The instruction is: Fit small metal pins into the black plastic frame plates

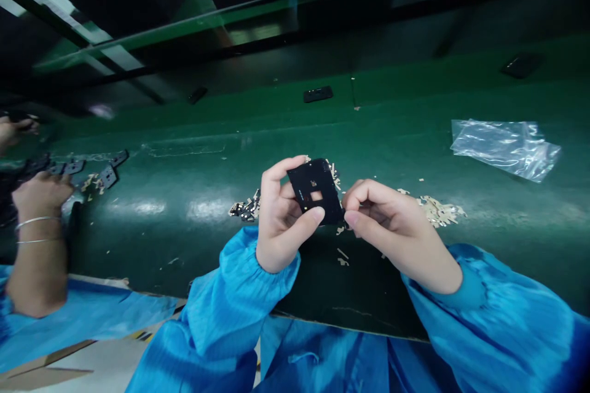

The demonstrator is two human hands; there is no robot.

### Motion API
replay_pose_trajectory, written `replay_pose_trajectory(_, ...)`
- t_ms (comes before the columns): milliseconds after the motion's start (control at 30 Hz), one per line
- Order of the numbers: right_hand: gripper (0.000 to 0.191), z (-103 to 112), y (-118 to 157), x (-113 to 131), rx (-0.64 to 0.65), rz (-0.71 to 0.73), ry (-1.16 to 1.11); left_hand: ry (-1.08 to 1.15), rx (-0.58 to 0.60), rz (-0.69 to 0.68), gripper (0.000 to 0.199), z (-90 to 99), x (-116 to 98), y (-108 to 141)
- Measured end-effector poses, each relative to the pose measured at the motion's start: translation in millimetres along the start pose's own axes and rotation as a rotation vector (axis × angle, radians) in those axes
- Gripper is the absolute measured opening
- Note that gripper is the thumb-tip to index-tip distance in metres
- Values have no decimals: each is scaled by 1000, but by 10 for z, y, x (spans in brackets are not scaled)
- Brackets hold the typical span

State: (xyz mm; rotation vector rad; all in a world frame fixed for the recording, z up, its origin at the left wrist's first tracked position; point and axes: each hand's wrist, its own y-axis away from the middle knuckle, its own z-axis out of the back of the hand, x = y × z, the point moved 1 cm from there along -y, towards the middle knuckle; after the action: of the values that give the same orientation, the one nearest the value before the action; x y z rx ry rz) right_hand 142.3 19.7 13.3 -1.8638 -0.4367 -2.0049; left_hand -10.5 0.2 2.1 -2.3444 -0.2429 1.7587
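Left hand (283, 216) grasps black plate (328, 183) toward near edge of green bench (184, 175); right hand (391, 215) pinched at plate's corner, cannot tell if gripping.

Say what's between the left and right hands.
Black plate, held in left hand, right hand at its corner; pale scraps beside it. Shows in head view.

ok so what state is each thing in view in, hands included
black plate: in hand, tilted
left hand: gripping the plate
right hand: pinched at the plate's corner
clear plastic: creased, lying flat
pale scraps: loose, heaped
dark scraps: loose, heaped
far middle black part: lying flat
black parts at left: lying loose
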Motion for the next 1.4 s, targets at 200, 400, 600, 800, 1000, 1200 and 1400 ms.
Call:
replay_pose_trajectory(200,11,-19,20,11,5,-13,-31,45,19,5,53,26,16,-8)
replay_pose_trajectory(400,12,-54,32,9,-28,6,-35,78,15,17,52,16,17,-15)
replay_pose_trajectory(600,12,-91,20,35,-86,21,-20,53,-1,15,52,18,20,-1)
replay_pose_trajectory(800,12,-101,26,53,-115,12,-16,5,-12,-25,50,18,33,5)
replay_pose_trajectory(1000,13,-95,22,66,-79,5,-25,-7,65,-77,49,35,57,-19)
replay_pose_trajectory(1200,15,-85,32,100,-32,45,-42,-20,123,-135,49,65,74,-61)
replay_pose_trajectory(1400,15,-87,38,81,-6,54,-57,-24,121,-122,49,66,67,-60)
